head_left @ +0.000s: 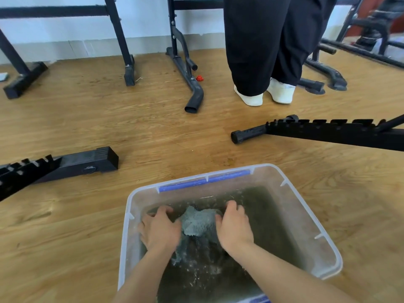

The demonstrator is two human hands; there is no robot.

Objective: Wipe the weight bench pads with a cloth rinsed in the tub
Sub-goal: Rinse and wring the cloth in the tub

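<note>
The cloth (197, 221) sits in the tub (306, 206) of murky water. Your left hand (160, 229) and right hand (235, 226) each have their grip clamped on it.

A wood-grain plank floor (91, 119) runs up to a pale wall (65, 29) with a light skirting strip. Black metal gym frames (122, 40) stand along the wall, and notched black rails (328, 132) lie on the boards. Someone in dark trousers (258, 44) and white shoes (249, 98) stands nearby. The light is even and soft.
</note>
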